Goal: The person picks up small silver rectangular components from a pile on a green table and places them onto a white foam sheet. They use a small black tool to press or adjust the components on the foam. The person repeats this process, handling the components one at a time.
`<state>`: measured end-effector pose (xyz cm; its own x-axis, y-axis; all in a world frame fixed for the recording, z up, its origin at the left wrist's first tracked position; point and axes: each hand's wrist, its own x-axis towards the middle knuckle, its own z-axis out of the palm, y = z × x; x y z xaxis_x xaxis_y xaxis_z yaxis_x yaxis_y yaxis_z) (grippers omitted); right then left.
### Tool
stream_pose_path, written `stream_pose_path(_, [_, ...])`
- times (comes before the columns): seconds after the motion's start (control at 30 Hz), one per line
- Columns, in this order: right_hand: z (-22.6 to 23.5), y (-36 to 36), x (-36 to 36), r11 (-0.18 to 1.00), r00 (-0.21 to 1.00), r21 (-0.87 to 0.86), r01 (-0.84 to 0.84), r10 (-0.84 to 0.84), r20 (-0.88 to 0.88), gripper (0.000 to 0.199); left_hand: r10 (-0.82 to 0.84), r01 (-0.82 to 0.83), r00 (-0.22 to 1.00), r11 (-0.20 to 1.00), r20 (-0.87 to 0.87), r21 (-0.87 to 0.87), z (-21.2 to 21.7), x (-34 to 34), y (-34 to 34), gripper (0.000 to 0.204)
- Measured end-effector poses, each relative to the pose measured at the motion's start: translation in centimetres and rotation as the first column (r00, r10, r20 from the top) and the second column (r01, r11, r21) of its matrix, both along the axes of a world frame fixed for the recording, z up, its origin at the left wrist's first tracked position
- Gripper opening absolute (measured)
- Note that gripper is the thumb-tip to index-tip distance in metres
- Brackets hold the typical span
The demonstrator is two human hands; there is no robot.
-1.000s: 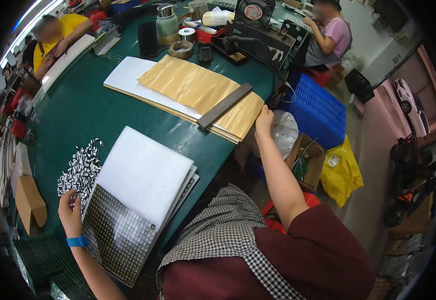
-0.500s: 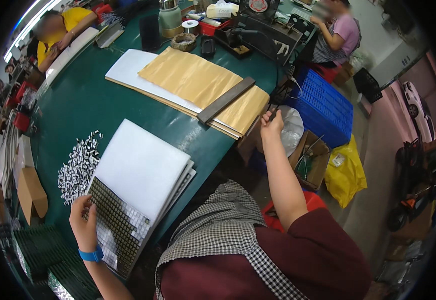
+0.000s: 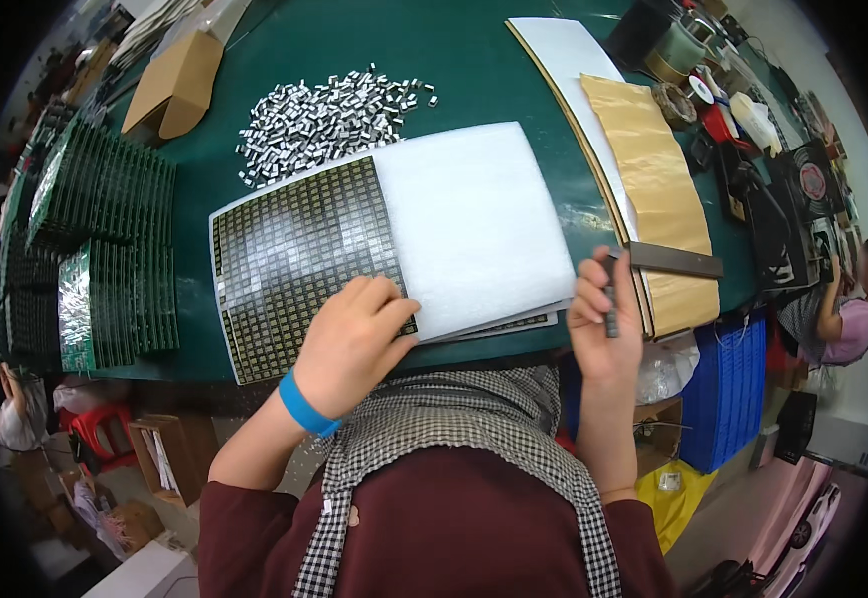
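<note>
Black-and-gold gridded sheet (image 3: 299,234): lay flat, left of centre in the frame.
Left hand (image 3: 354,324): bent its fingers over the sheet's lower right part, blocking the view of it; whether it pinched anything could not be told.
Right hand (image 3: 603,314): grasped a dark narrow strip (image 3: 610,299), right of centre.
White foam sheet (image 3: 474,219): adjoined the gridded sheet on its right.
Loose parts (image 3: 329,120): heaped just above the gridded sheet.
Circuit boards (image 3: 105,209): stood in rows at the left, below a cardboard box (image 3: 175,85).
Gold paper (image 3: 648,159): lay at upper right, a bar (image 3: 678,261) across its lower end.
Blue crate (image 3: 723,394): stood lower right, past the table edge.
Change: half a second earlier, the left hand was by the heap and the right beside the gold paper; the view had since turned.
Textures: glossy small squares, matte foam, creased paper, silver-and-black bits, green boards.
</note>
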<state>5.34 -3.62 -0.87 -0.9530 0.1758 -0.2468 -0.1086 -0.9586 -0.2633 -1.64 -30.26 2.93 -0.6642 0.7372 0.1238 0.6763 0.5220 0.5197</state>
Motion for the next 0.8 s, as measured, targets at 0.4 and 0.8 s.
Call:
stream_pose_path(0.4, [0.0, -3.4, -4.0, 0.906, 0.984, 0.384, -0.179, 0.173, 0.050, 0.028, -0.194, -0.006, 0.850, 0.926, -0.490, -0.377, -1.1, 2.6, 2.7, 0.009])
stream_pose_path(0.8, [0.2, -3.5, -1.8, 0.580, 0.993, 0.811, -0.080, 0.118, 0.014, 0.023, -0.240, -0.157, 0.732, 0.851, -0.638, -0.501, -1.4, 3.8, 3.6, 0.014])
